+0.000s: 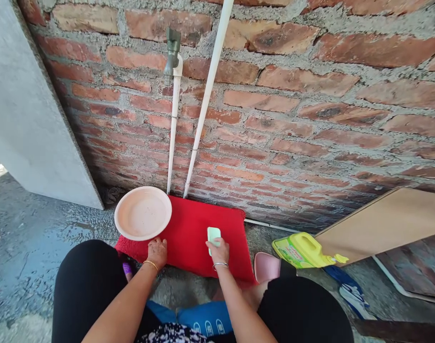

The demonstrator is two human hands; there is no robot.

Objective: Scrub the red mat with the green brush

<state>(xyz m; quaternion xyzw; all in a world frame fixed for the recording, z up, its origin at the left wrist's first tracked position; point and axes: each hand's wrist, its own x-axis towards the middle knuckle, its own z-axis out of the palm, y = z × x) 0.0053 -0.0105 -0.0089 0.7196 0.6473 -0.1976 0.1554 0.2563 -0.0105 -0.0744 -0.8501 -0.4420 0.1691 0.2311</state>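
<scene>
A red mat (192, 228) with a fluffy underside lies spread in front of me at the foot of the brick wall. My right hand (219, 251) is closed around a pale green, rounded rectangular block (213, 234) and presses it against the mat; whether its underside has bristles is hidden. My left hand (157, 252) bears on the near left part of the mat with its fingers curled against the cloth. Just beyond that hand, a pale pink basin (143, 214) sits over the mat's left corner, with its inside facing up.
A tap (172, 55) and white pipes (203, 109) run down the brick wall. On the right stand a yellow detergent jug (299, 248) and a leaning tan board (389, 224). A pink plastic thing (266, 267) lies by my right knee. A grey slab (42, 105) leans at left beside wet floor.
</scene>
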